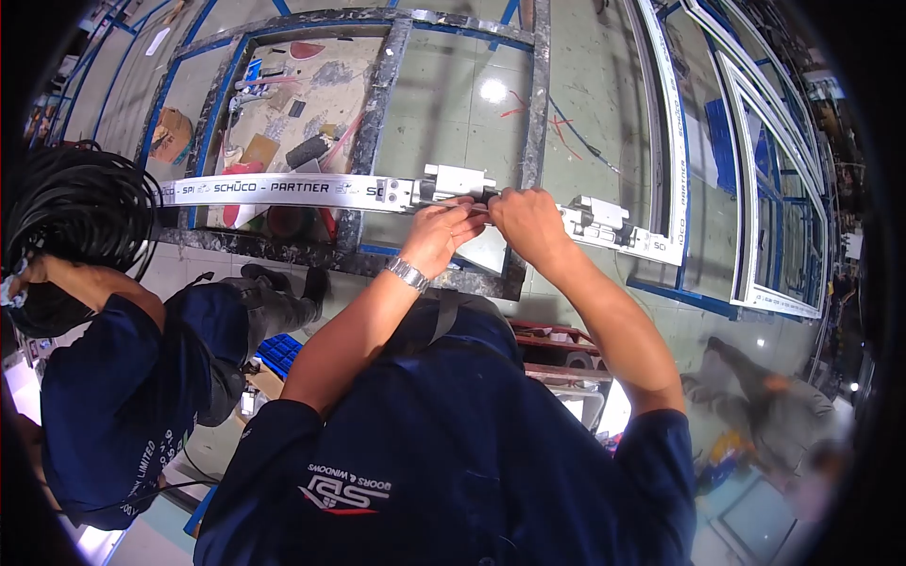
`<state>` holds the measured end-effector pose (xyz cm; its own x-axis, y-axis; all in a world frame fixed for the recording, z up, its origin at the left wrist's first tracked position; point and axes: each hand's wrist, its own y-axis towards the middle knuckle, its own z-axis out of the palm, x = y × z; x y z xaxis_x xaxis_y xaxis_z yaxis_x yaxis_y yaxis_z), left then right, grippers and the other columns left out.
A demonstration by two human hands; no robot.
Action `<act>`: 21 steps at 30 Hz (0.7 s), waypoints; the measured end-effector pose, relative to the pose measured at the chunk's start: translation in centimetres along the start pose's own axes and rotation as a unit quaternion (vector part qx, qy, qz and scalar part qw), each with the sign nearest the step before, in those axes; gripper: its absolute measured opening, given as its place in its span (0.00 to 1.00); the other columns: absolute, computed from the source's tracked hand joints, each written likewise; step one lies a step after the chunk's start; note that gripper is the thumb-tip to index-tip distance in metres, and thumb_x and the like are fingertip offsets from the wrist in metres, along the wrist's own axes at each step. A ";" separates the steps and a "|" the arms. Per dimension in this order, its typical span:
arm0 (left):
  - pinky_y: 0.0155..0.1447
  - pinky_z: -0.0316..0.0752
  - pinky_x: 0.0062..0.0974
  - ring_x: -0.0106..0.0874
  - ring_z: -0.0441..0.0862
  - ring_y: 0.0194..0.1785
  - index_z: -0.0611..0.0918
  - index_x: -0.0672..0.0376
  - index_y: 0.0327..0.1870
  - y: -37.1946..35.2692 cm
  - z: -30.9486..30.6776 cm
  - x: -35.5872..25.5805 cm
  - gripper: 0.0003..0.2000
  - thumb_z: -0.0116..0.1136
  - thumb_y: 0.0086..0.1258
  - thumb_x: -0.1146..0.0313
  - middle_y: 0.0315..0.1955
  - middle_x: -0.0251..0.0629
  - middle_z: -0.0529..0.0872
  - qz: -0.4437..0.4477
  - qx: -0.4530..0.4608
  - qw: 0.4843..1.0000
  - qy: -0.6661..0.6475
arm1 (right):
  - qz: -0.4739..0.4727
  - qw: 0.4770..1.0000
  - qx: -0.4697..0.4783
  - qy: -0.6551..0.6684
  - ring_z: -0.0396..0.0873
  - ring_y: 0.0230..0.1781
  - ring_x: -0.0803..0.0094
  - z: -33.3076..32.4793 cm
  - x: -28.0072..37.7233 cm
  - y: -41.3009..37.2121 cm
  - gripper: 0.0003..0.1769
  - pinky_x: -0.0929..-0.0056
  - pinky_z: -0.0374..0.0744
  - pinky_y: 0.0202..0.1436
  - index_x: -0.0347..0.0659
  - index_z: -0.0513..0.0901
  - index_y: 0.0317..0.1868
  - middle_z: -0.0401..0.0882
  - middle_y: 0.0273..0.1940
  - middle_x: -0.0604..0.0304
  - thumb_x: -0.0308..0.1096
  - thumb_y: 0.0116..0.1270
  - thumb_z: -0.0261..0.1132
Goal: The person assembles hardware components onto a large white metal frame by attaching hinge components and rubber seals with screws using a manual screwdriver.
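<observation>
White profile [283, 188] spans spattered frame [375, 104], left hand [444, 226] and right hand [528, 220] gripping it.

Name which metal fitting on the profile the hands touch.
The fitting nearer the SCHÜCO lettering; left hand and right hand meet at it. The other fitting lies untouched.

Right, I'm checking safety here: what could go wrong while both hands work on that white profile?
The left hand and right hand crowd the metal fitting on the white profile, so fingers could get pinched. The profile lies across an open bench frame and might shift. A co-worker close by could be bumped.
</observation>
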<state>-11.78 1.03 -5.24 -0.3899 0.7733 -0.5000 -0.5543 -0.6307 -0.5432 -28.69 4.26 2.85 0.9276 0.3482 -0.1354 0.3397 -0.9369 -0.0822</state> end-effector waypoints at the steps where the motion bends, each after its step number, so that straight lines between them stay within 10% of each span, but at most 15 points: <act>1: 0.62 0.82 0.36 0.39 0.86 0.53 0.77 0.69 0.55 0.1 -0.1 0.1 0.11 0.54 0.78 0.72 0.51 0.48 0.85 0.001 0.007 1.000 -0.018 | 0.000 1.000 -0.007 0.009 0.87 0.30 0.64 0.3 -0.1 0.1 0.04 0.65 0.81 0.37 0.43 0.84 0.30 0.84 0.29 0.58 0.32 0.60 0.64; 21: 0.63 0.80 0.37 0.39 0.85 0.56 0.79 0.66 0.53 0.4 -0.2 0.1 0.11 0.55 0.79 0.67 0.51 0.48 0.86 0.001 0.005 1.000 0.002 | 0.018 1.000 0.010 0.012 0.86 0.30 0.66 -0.1 -0.2 -0.4 0.03 0.65 0.80 0.38 0.45 0.85 0.30 0.85 0.29 0.59 0.31 0.58 0.65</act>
<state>-11.90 0.84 -5.68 -0.3878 0.7723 -0.5031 -0.5605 -0.6309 -0.5365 -29.01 4.58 3.04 0.9427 0.3132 -0.1153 0.3031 -0.9480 -0.0969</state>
